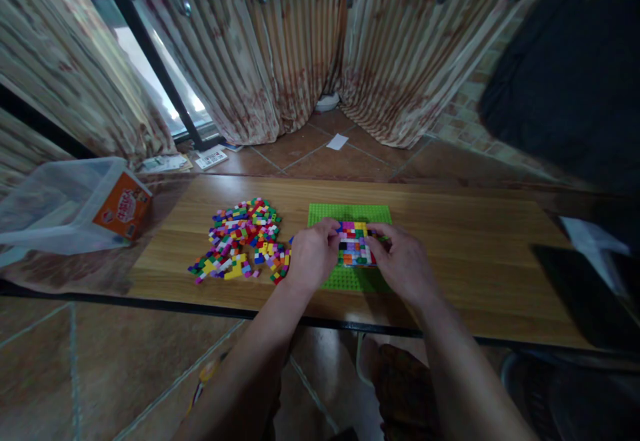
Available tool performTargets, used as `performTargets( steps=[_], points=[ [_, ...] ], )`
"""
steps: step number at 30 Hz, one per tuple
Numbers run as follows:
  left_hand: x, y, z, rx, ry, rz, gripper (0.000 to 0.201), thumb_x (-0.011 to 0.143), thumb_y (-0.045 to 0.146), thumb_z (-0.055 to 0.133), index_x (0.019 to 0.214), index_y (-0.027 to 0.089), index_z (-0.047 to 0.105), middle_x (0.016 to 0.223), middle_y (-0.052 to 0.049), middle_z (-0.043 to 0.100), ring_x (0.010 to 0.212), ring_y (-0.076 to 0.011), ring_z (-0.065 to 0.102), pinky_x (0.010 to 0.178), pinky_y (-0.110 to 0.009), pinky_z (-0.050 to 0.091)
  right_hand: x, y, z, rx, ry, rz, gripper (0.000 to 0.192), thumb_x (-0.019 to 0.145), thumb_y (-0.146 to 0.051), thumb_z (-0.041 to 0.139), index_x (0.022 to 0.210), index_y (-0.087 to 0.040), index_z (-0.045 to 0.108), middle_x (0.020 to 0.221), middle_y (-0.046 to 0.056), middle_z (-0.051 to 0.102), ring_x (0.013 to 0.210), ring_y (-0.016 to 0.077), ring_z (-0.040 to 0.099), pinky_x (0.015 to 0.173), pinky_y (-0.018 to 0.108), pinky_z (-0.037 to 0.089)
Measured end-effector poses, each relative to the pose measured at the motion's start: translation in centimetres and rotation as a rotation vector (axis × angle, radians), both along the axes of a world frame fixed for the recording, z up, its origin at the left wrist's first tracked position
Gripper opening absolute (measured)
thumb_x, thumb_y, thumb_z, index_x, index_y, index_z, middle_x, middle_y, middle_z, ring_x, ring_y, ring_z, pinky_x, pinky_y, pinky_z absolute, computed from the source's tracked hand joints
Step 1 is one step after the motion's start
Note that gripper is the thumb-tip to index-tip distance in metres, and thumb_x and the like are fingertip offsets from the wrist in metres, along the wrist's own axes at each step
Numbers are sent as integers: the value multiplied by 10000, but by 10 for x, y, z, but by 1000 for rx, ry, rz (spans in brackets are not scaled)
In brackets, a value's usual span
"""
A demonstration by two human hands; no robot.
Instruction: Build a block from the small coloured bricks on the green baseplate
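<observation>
A green studded baseplate (350, 215) lies flat on the wooden table (475, 261). A patch of many-coloured small bricks (354, 244) is built on its middle. My left hand (313, 257) rests on the patch's left edge, fingers curled against the bricks. My right hand (405, 261) touches the patch's right edge, fingertips on the top row. Whether either hand pinches a loose brick is hidden by the fingers. A heap of loose coloured bricks (240, 237) lies just left of my left hand.
A clear plastic tub with an orange label (75, 204) lies on its side at the table's left end. A dark flat object (585, 294) and white paper (593, 237) sit at the right end. Curtains (280, 47) hang beyond. Tiled floor (100, 367) lies below the near edge.
</observation>
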State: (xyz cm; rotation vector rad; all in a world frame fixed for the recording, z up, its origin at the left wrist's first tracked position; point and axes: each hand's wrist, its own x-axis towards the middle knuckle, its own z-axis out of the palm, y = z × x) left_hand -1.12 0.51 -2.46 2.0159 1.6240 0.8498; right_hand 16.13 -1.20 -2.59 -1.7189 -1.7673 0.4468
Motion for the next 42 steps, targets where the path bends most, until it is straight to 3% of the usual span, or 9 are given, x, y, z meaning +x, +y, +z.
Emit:
performTargets(
  steps=[8, 20, 27, 37, 42],
  points=[
    [2, -3, 0, -5, -96, 79, 207, 849, 128, 541, 986, 180, 687, 931, -65, 772, 830, -200, 729, 791, -294, 550, 0, 0, -1, 15, -2, 7, 343, 892, -357, 494, 1089, -173, 706, 985, 121, 702, 779, 241, 638, 752, 401, 491],
    [5, 8, -4, -159, -360, 146, 13, 808, 166, 655, 815, 166, 666, 783, -49, 723, 757, -174, 685, 685, -266, 503, 1, -1, -2, 5, -11, 3, 342, 892, -360, 496, 1103, -186, 702, 986, 121, 704, 792, 248, 640, 753, 409, 495],
    [9, 14, -9, -210, -523, 197, 65, 745, 132, 700, 751, 155, 640, 718, -21, 686, 694, -143, 654, 647, -238, 488, -1, -1, -1, 9, 2, 1, 341, 888, -349, 500, 1103, -176, 701, 1010, 128, 706, 825, 251, 642, 805, 422, 499],
    [11, 15, -17, -206, -514, 221, 45, 731, 150, 695, 763, 149, 664, 740, -26, 699, 680, -138, 643, 636, -240, 492, 1, -2, -3, 6, -42, 3, 366, 893, -393, 488, 1112, -183, 692, 1013, 130, 710, 780, 243, 637, 765, 416, 501],
    [6, 7, -9, -164, -480, 180, 86, 809, 213, 635, 812, 148, 691, 744, -27, 705, 669, -129, 629, 611, -224, 467, 3, -2, -5, 16, -57, 17, 374, 897, -413, 487, 1116, -187, 689, 996, 124, 721, 779, 240, 650, 764, 408, 504]
  ],
)
